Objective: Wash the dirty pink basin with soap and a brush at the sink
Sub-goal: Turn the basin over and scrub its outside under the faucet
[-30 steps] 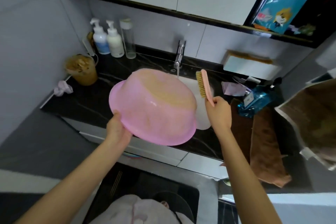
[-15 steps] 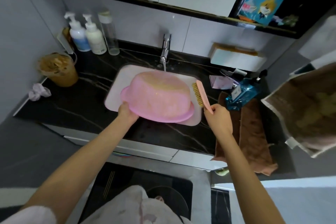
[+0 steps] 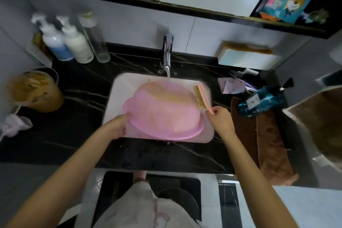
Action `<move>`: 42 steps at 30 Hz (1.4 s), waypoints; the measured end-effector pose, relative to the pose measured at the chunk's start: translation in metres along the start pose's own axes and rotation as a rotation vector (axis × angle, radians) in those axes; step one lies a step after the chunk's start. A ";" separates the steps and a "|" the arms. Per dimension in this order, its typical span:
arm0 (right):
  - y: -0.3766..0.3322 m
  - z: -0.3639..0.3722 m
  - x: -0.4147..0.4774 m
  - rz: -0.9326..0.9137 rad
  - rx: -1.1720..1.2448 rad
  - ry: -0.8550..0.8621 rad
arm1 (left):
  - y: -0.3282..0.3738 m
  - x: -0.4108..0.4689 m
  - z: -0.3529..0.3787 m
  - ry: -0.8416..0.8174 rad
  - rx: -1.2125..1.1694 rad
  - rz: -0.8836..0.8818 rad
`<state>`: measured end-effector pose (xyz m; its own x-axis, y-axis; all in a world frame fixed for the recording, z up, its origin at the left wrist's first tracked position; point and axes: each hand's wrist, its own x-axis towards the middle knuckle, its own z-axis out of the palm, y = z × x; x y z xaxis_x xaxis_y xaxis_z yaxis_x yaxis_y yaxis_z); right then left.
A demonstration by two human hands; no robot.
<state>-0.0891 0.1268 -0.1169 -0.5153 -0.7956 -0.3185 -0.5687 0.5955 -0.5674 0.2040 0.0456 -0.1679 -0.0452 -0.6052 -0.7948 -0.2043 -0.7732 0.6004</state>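
Upside down in the sink (image 3: 118,94), the pink basin (image 3: 164,113) looks light, stiff and wet-slippery, so its flared rim, where the left hand (image 3: 115,126) grips it, seems the surest hold, while the right hand (image 3: 221,121) pinches the brush (image 3: 202,98) by its handle

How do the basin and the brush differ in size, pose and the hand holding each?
The basin is wide and round; the brush is slim. The basin is upside down over the sink; the brush is tilted beside it, bristles toward it. The left hand holds the basin's rim; the right hand, the brush's handle. Both are pink.
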 end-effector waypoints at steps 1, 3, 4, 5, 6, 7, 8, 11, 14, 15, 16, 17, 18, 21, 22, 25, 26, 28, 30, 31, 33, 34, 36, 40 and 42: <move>-0.009 0.004 0.009 0.018 0.003 -0.010 | 0.010 0.009 -0.010 -0.001 0.132 0.007; -0.022 0.006 0.019 0.028 -0.001 -0.024 | 0.026 0.022 -0.024 -0.004 0.342 0.000; -0.028 0.008 0.026 0.034 0.006 -0.027 | 0.036 0.028 -0.028 0.011 0.429 0.001; -0.034 0.010 0.033 0.050 0.013 -0.028 | 0.050 0.033 -0.028 0.051 0.492 0.050; -0.038 0.012 0.038 0.061 0.026 -0.027 | 0.063 0.037 -0.025 0.098 0.507 0.133; -0.042 0.014 0.043 0.066 0.039 -0.029 | 0.078 0.040 -0.021 0.103 0.477 0.240; -0.045 0.016 0.045 0.065 0.056 -0.031 | 0.094 0.039 -0.012 0.089 0.433 0.354; -0.050 0.024 0.054 0.093 0.097 -0.043 | 0.134 0.040 0.010 0.021 0.473 0.567; -0.047 0.028 0.064 0.000 0.066 -0.121 | 0.159 0.043 0.034 -0.059 0.457 0.608; -0.046 0.028 0.067 -0.051 0.014 -0.174 | 0.164 0.040 0.040 -0.084 0.463 0.622; -0.044 0.027 0.074 -0.085 -0.052 -0.231 | 0.167 0.043 0.046 -0.099 0.482 0.641; -0.047 0.026 0.078 -0.111 -0.132 -0.280 | 0.167 0.046 0.048 -0.105 0.501 0.658; -0.047 0.025 0.084 -0.127 -0.210 -0.320 | 0.164 0.052 0.051 -0.101 0.490 0.656; -0.056 0.031 0.103 -0.209 -0.467 -0.327 | 0.160 0.054 0.054 -0.073 0.373 0.618; -0.064 0.036 0.108 -0.254 -0.543 -0.300 | 0.161 0.054 0.058 -0.069 0.363 0.610; -0.086 0.063 0.118 -0.408 -0.518 -0.333 | 0.173 0.059 0.074 -0.038 0.431 0.572; -0.088 0.070 0.116 -0.449 -0.470 -0.392 | 0.179 0.063 0.078 -0.017 0.467 0.573; -0.084 0.067 0.112 -0.501 -0.414 -0.534 | 0.186 0.070 0.082 0.013 0.485 0.564; -0.071 0.049 0.115 -0.511 -0.464 -0.605 | 0.187 0.075 0.080 -0.008 0.447 0.505; -0.066 0.041 0.120 -0.495 -0.509 -0.594 | 0.186 0.073 0.079 -0.028 0.408 0.471; -0.060 0.040 0.135 -0.414 -0.549 -0.507 | 0.183 0.070 0.080 -0.055 0.304 0.396; -0.061 0.047 0.140 -0.409 -0.543 -0.460 | 0.181 0.070 0.082 -0.056 0.261 0.362; -0.071 0.061 0.135 -0.497 -0.511 -0.438 | 0.183 0.067 0.085 -0.054 0.230 0.313; -0.067 0.042 0.125 -0.573 -0.501 -0.675 | 0.174 0.064 0.072 -0.121 0.238 0.318; -0.058 0.025 0.132 -0.516 -0.550 -0.695 | 0.151 0.061 0.049 -0.208 0.438 0.307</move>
<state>-0.1087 -0.0154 -0.1450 0.2617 -0.7534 -0.6033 -0.9212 -0.0086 -0.3890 0.1224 -0.0992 -0.1299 -0.3491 -0.7049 -0.6174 -0.5357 -0.3905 0.7487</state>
